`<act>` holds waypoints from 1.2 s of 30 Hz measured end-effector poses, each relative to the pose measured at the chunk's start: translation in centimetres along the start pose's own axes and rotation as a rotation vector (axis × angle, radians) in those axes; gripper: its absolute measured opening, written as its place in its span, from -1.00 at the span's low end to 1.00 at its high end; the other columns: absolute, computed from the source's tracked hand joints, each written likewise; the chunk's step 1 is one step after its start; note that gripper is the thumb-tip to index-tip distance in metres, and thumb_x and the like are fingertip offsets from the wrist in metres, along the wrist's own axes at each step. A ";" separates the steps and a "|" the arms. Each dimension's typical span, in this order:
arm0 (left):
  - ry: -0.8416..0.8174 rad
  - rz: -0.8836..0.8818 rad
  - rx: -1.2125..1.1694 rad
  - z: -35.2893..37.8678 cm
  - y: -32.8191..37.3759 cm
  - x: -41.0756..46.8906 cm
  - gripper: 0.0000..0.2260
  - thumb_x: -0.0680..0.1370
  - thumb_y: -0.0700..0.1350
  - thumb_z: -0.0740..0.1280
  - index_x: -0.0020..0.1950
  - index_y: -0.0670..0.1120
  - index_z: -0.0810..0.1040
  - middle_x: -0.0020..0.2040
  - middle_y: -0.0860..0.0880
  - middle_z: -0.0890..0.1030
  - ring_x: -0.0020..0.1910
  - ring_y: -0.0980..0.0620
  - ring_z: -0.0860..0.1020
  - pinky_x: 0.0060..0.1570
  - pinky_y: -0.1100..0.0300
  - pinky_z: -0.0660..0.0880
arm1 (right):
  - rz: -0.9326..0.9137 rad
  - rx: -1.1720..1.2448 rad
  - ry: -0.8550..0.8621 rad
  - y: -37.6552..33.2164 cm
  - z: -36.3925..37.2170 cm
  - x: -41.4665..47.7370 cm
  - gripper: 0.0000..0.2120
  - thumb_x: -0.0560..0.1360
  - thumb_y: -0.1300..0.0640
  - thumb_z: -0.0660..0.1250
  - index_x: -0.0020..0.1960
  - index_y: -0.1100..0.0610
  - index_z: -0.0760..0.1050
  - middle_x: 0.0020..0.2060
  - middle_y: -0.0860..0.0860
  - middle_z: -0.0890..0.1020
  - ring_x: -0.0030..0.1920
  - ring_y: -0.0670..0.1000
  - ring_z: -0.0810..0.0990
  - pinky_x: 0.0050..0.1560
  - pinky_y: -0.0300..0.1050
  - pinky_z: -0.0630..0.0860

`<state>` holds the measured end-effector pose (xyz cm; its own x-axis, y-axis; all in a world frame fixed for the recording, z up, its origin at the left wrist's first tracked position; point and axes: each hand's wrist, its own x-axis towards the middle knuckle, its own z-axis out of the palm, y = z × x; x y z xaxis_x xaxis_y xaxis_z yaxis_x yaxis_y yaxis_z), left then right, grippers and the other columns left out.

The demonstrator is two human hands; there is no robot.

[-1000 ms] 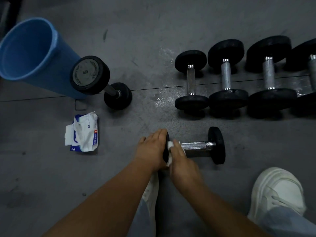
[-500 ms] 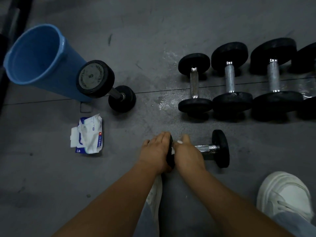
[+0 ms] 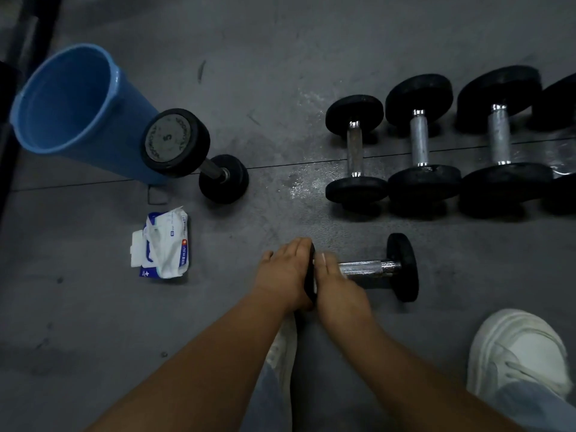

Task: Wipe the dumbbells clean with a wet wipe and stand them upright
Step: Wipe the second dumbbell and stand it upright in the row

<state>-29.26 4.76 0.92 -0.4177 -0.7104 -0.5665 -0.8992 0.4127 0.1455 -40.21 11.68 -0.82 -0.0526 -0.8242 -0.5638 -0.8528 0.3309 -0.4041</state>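
A small black dumbbell (image 3: 367, 268) with a chrome handle lies on its side on the grey floor in front of me. My left hand (image 3: 285, 271) lies flat against the outer face of its left disc, fingers straight. My right hand (image 3: 335, 282) curls over the handle next to that disc and pinches a white wet wipe (image 3: 320, 258), of which only a small bit shows. One dumbbell marked 5 (image 3: 174, 141) stands upright beside the bucket. Three more dumbbells (image 3: 419, 140) lie in a row at the back right, and a fourth is cut off by the frame edge.
A blue bucket (image 3: 71, 98) stands at the back left. An open pack of wet wipes (image 3: 163, 246) lies left of my hands. My white shoes (image 3: 517, 347) are at the bottom. A dark frame runs along the left edge.
My right hand has rubbed the wipe around the handle end by the left disc, and less of the wipe shows now. The dumbbell and my left hand stay put.
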 end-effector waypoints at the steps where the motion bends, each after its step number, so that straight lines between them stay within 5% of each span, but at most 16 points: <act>1: -0.007 0.000 -0.005 0.0 0.0 0.1 0.00 0.29 0.12 0.53 0.56 -0.02 0.01 0.54 0.02 0.20 0.49 0.03 0.24 0.45 0.01 0.17 | -0.022 -0.002 -0.027 0.0 0.5 -1.3 -0.32 0.61 0.19 0.12 0.59 0.03 -0.18 0.57 -0.04 -0.19 0.27 0.09 0.51 -0.02 -0.05 0.49; 3: -0.014 -0.006 -0.007 -0.1 0.0 0.1 0.01 0.28 0.11 0.54 0.56 -0.02 0.01 0.54 0.02 0.21 0.49 0.02 0.25 0.44 0.01 0.19 | -0.054 0.009 -0.061 -0.3 0.9 -3.0 -0.29 0.61 0.22 0.11 0.59 0.02 -0.26 0.54 -0.07 -0.33 0.23 0.07 0.53 -0.12 -0.09 0.43; 7: -0.028 -0.004 0.011 -0.5 0.0 0.4 -0.03 0.28 0.13 0.54 0.53 -0.01 0.06 0.50 0.03 0.26 0.46 0.02 0.29 0.43 0.01 0.20 | 0.037 0.029 -0.005 -0.5 -0.6 -0.1 -0.33 0.57 0.21 0.19 0.57 0.07 -0.07 0.57 -0.02 -0.08 0.14 0.13 0.59 -0.02 -0.02 0.49; 12: -0.056 -0.013 -0.004 -0.7 0.1 0.2 0.02 0.28 0.10 0.55 0.56 -0.01 0.01 0.53 0.02 0.22 0.49 0.02 0.25 0.47 -0.01 0.16 | -0.039 0.041 -0.083 -0.5 0.8 -3.1 -0.23 0.58 0.24 0.14 0.58 0.03 -0.29 0.53 -0.11 -0.37 0.06 0.09 0.60 -0.12 -0.07 0.47; 16: -0.050 -0.018 0.023 -0.9 -0.1 0.4 -0.04 0.27 0.12 0.54 0.52 0.00 0.08 0.48 0.03 0.29 0.45 0.01 0.30 0.42 -0.02 0.21 | 0.018 0.037 -0.019 -0.4 -0.6 -0.1 -0.31 0.56 0.22 0.20 0.58 0.05 -0.08 0.57 -0.03 -0.09 0.11 0.12 0.60 -0.02 0.00 0.50; 20: -0.070 -0.015 0.021 -1.0 0.1 0.3 0.00 0.27 0.09 0.54 0.55 0.00 0.02 0.52 0.02 0.22 0.49 -0.01 0.24 0.45 -0.02 0.18 | -0.077 0.014 -0.078 -0.1 1.2 -4.0 -0.17 0.55 0.26 0.16 0.57 0.01 -0.35 0.50 -0.13 -0.44 0.05 0.08 0.59 -0.15 -0.08 0.45; 25: -0.093 -0.027 0.060 -1.2 0.1 0.5 0.04 0.24 0.12 0.57 0.55 -0.02 0.04 0.51 0.02 0.25 0.49 0.00 0.23 0.44 -0.06 0.20 | 0.006 0.022 -0.006 -0.2 -0.6 0.5 -0.36 0.55 0.19 0.23 0.53 0.05 0.02 0.54 -0.02 0.03 0.06 0.13 0.61 -0.14 -0.02 0.45; 29: -0.085 -0.030 0.023 -0.8 0.2 0.2 0.05 0.27 0.10 0.55 0.57 -0.01 -0.01 0.54 0.02 0.20 0.51 0.01 0.19 0.46 -0.03 0.16 | -0.069 0.013 -0.068 -0.2 0.9 -3.5 -0.23 0.57 0.25 0.15 0.59 0.04 -0.27 0.55 -0.08 -0.31 0.17 0.11 0.55 -0.16 -0.12 0.33; 34: -0.078 -0.029 0.067 -1.0 0.0 0.7 0.03 0.26 0.14 0.56 0.55 -0.01 0.03 0.51 0.03 0.25 0.49 0.01 0.21 0.45 0.00 0.18 | 0.019 0.017 0.019 -0.2 -0.3 0.8 -0.41 0.55 0.20 0.22 0.51 0.06 0.07 0.50 0.01 0.13 0.07 0.13 0.61 -0.12 -0.01 0.46; 36: -0.084 -0.026 0.037 -0.9 0.1 0.4 0.04 0.27 0.13 0.56 0.57 -0.01 0.00 0.54 0.02 0.21 0.51 0.00 0.19 0.46 -0.02 0.17 | -0.004 0.031 -0.015 -0.4 0.2 -0.8 -0.29 0.55 0.23 0.21 0.57 0.07 -0.09 0.57 -0.01 -0.08 0.16 0.13 0.57 -0.06 -0.02 0.48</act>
<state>-29.69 4.00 1.44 -0.3807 -0.6716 -0.6356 -0.9034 0.4170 0.1004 -39.72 12.36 -0.37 -0.0410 -0.8185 -0.5730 -0.8363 0.3419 -0.4287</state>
